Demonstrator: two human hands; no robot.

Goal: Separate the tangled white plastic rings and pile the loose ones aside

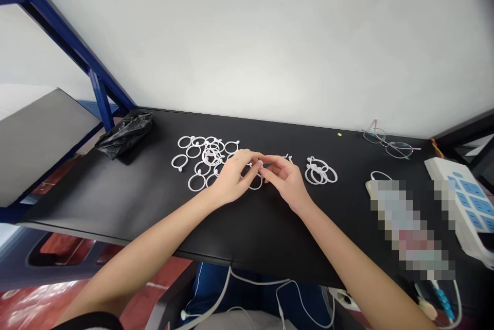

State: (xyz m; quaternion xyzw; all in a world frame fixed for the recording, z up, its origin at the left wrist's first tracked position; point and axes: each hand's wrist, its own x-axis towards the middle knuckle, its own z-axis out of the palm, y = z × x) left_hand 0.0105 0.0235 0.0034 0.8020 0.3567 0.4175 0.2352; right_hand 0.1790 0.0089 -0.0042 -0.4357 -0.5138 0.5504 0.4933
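Note:
My left hand [231, 178] and my right hand [287, 178] meet at the middle of a black table [116, 201], fingers pinched together on one white plastic ring [255, 181]. A loose heap of several white rings [204, 157] lies just left of my left hand. A smaller stack of white rings [320, 171] sits to the right of my right hand. The pinched ring is partly hidden by my fingers.
A crumpled black bag [125, 134] lies at the table's back left. Eyeglasses [388, 144] rest at the back right, near a white power strip [463, 201]. A blue metal frame [77, 57] rises at the left. Cables [270, 294] hang below the front edge.

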